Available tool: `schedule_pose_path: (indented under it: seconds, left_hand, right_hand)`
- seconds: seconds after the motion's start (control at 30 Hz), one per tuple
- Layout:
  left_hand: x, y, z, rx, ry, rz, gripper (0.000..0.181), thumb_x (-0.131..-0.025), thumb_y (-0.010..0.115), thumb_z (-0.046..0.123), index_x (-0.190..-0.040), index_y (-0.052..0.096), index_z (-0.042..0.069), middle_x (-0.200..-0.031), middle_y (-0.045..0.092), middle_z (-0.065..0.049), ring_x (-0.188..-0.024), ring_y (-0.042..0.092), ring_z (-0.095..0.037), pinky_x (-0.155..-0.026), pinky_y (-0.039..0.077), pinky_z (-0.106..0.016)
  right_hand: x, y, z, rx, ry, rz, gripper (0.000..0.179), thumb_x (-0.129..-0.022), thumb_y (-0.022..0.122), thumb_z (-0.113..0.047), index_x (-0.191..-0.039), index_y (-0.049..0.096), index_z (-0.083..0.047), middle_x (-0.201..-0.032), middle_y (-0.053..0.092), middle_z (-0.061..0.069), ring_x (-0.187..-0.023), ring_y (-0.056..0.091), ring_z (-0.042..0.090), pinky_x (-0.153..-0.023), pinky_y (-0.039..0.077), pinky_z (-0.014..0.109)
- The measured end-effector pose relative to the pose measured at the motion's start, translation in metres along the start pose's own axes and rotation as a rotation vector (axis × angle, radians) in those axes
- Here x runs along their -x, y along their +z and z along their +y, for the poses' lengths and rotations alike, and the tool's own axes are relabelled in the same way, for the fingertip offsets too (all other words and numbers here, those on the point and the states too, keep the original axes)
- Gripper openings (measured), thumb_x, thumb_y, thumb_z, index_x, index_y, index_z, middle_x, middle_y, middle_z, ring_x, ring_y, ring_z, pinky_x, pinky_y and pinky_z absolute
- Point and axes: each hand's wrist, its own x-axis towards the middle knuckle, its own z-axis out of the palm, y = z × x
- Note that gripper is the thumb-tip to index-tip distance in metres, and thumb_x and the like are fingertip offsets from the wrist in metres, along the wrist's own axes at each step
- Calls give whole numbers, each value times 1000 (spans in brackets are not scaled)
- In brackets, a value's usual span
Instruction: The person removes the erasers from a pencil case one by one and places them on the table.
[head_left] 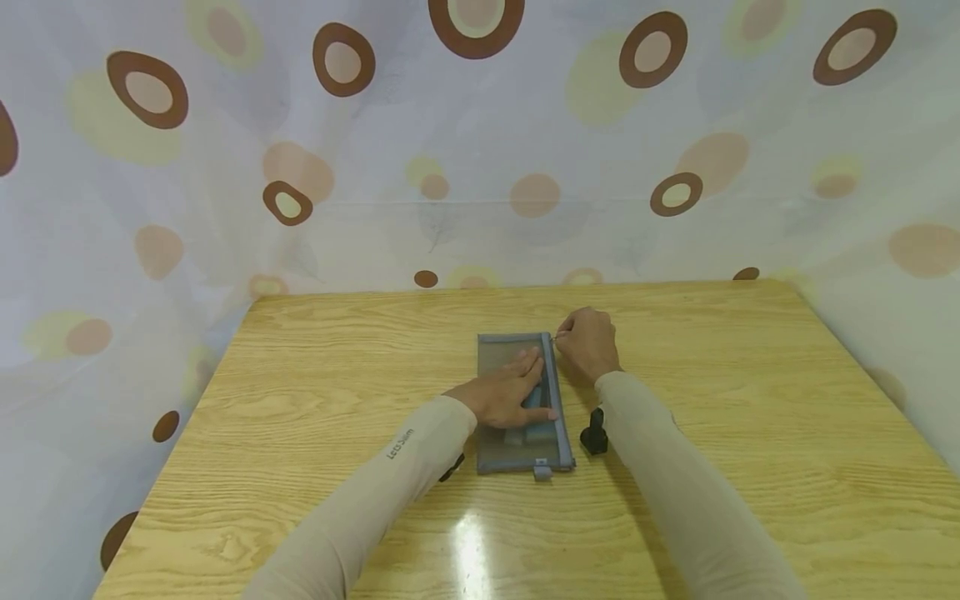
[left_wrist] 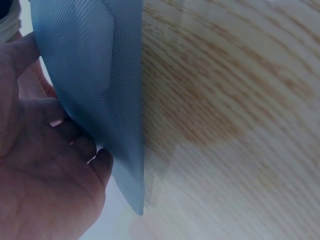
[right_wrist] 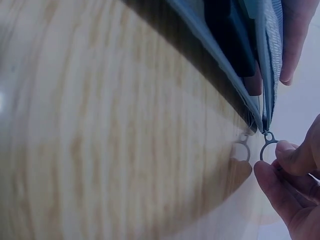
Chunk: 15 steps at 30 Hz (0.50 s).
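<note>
A grey-blue mesh zipper pouch [head_left: 491,458] lies on the table, its zipper edge on the right. My left hand [head_left: 502,396] rests across it with fingers extended; its thumb reaches the zipper edge. In the left wrist view, the left hand [left_wrist: 55,155] lies against the mesh. At the far right corner, my right hand [head_left: 590,342] pinches the ring zipper pull [right_wrist: 263,154] between thumb and fingertips. Near that end, the right wrist view shows the pouch's two edges parted, with a dark object [right_wrist: 230,40] between them. What that object is, I cannot tell.
The wood-grain table [head_left: 315,375] extends around the pouch on every side. A fabric loop tab [head_left: 542,472] sticks out at the pouch's near edge. A white curtain [head_left: 480,225] with brown and yellow spots hangs behind and beside the table. A black device [head_left: 594,437] sits at my right wrist.
</note>
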Motion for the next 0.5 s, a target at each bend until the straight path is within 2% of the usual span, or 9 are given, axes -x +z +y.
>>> schedule_pose_path:
  seconds: [0.13, 0.33, 0.5]
  left_hand:
    - [0, -1, 0, -6, 6, 4, 90, -91, 37, 65, -152, 1, 9, -158, -10, -6, -144, -6, -19, -117, 7, -32]
    - [-1, 0, 0, -13, 2, 3, 90, -91, 37, 65, -152, 1, 9, -158, -10, -6, -144, -6, -19, -117, 6, -32]
    - [-1, 1, 0, -15, -8, -1, 90, -91, 36, 66, -152, 0, 11, -158, -11, -3, -144, -7, -17, -117, 6, -32]
  right_hand:
    - [-1, 1, 0, 15, 1, 3, 19, -80, 54, 1, -77, 73, 0, -82, 71, 15, -77, 65, 32, -87, 49, 54]
    - [-3, 2, -1, 11, 12, 6, 21, -78, 52, 3, -77, 73, 0, -81, 71, 14, -72, 66, 29, -77, 54, 49]
    - [-5, 2, 0, 26, -1, 13, 19, -78, 54, 2, -77, 73, 0, -82, 71, 15, -77, 66, 31, -91, 44, 59]
